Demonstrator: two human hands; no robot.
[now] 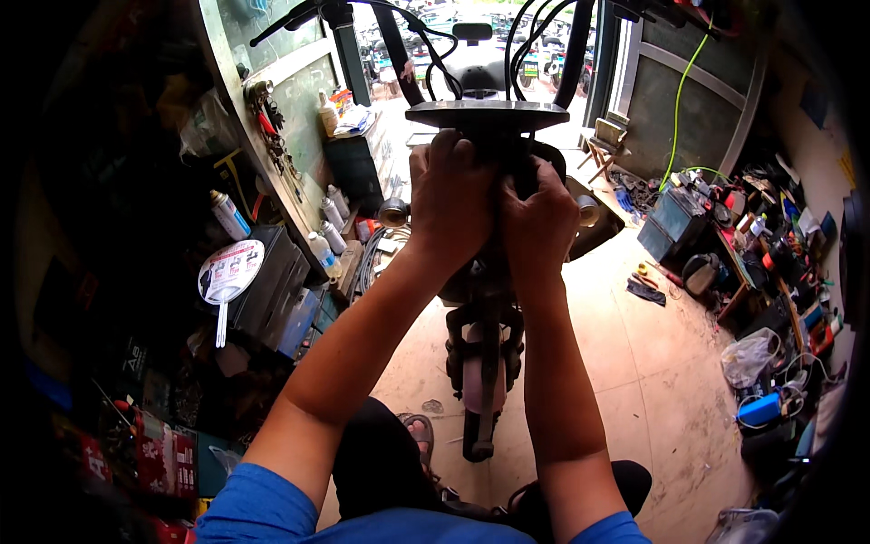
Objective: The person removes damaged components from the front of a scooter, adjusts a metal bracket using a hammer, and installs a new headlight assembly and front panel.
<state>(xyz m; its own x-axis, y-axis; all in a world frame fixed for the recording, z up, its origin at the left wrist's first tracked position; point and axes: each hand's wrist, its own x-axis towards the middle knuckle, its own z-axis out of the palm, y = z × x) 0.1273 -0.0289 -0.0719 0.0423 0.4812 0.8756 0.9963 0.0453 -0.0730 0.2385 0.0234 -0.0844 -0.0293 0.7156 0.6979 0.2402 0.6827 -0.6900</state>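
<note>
Both of my hands are raised in front of me at the steering head of a stripped scooter front (486, 116). My left hand (450, 201) wraps around the dark column just under the flat grey plate. Pressed against the same column from the right is my right hand (540, 220), fingers curled; what they pinch is hidden. Below the hands hang the fork (483, 349) and the front wheel (481, 399), seen from above. Black cables (526, 41) loop up behind the plate.
On the left stand a black box (269, 276) with a round paper fan (228, 272), spray cans (228, 215) and bottles (324, 254). A cluttered bench with tools and boxes (770, 263) fills the right. A plastic bag (749, 355) lies on the tiled floor.
</note>
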